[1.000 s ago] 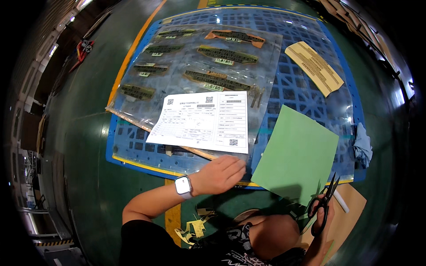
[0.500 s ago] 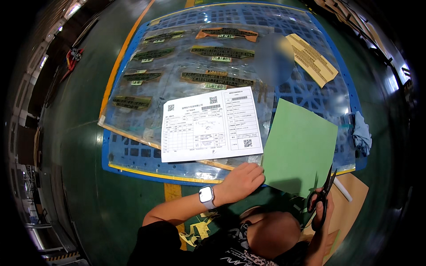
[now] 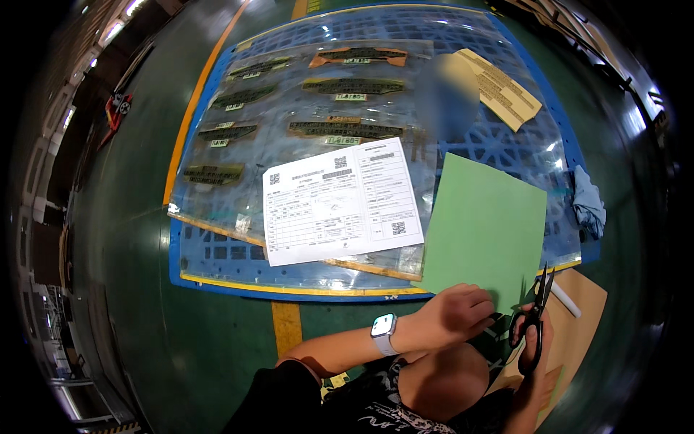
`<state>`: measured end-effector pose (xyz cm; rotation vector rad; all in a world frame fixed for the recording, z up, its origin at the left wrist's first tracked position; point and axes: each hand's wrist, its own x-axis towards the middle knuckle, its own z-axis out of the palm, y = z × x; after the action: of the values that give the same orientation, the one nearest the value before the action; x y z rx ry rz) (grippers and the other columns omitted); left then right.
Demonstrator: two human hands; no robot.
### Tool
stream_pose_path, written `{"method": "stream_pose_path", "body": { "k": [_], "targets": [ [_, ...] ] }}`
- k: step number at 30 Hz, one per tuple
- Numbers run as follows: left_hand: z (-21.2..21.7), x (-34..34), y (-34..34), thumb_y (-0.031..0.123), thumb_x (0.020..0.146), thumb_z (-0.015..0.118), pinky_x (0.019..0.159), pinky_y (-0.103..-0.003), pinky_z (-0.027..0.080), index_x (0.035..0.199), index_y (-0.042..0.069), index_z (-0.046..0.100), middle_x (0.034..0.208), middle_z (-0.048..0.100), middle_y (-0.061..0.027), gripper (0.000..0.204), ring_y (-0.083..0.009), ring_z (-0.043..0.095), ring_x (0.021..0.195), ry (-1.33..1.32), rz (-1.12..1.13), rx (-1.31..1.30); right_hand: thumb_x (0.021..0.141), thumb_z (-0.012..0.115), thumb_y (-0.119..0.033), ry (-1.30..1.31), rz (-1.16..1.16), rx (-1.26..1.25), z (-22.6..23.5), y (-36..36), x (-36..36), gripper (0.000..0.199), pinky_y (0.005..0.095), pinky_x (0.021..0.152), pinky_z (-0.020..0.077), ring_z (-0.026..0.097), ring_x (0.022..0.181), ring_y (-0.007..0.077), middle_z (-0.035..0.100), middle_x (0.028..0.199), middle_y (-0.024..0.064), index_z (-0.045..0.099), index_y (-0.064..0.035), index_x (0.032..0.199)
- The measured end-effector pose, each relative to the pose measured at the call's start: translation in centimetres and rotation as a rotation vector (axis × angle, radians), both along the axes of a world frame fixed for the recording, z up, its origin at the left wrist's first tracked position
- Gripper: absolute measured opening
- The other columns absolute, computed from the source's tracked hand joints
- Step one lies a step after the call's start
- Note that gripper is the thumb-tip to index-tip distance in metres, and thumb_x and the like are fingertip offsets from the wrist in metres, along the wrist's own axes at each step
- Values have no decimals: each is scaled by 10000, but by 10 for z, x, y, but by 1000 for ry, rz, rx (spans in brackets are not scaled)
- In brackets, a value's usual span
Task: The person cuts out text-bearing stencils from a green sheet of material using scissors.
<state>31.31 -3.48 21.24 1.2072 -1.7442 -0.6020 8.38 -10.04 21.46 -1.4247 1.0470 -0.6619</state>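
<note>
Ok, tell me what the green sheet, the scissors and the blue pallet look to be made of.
Green sheet: likely paper or thin card, matte; it lies flat with crisp straight edges under the left hand.
Scissors, in the right hand: dark loop handles look like plastic; the blades are probably metal, too small to be sure.
Blue pallet: apparently moulded plastic, with an even colour and open grid.
</note>
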Motion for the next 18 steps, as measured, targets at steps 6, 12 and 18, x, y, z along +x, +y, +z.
{"method": "stream_pose_path", "body": {
  "k": [6, 12, 18],
  "targets": [
    [8, -55, -39, 113, 757, 650, 688, -414, 452, 896, 6, 534, 846, 541, -149, 210, -342, 542, 798, 74, -250, 40, 853, 543, -502, 93, -88, -53, 16, 2, -71, 543, 211, 478, 327, 436, 555, 80, 485, 668, 9, 484, -5, 1066],
    [28, -135, -68, 133, 750, 664, 741, -424, 462, 949, -3, 543, 905, 560, -180, 270, -378, 550, 867, -223, -694, 193, 903, 510, -350, -110, -628, 595, 32, 53, -206, 305, 219, 632, 426, 474, 661, 67, 489, 740, -16, 579, -67, 996],
    [40, -281, -52, 108, 764, 676, 732, -373, 470, 981, -1, 553, 905, 568, -169, 273, -339, 576, 847, -389, -1019, 243, 935, 501, -299, 434, -581, 112, 54, 150, -346, 260, 231, 503, 380, 431, 544, 78, 453, 657, -12, 531, -42, 969]
  ]
}}
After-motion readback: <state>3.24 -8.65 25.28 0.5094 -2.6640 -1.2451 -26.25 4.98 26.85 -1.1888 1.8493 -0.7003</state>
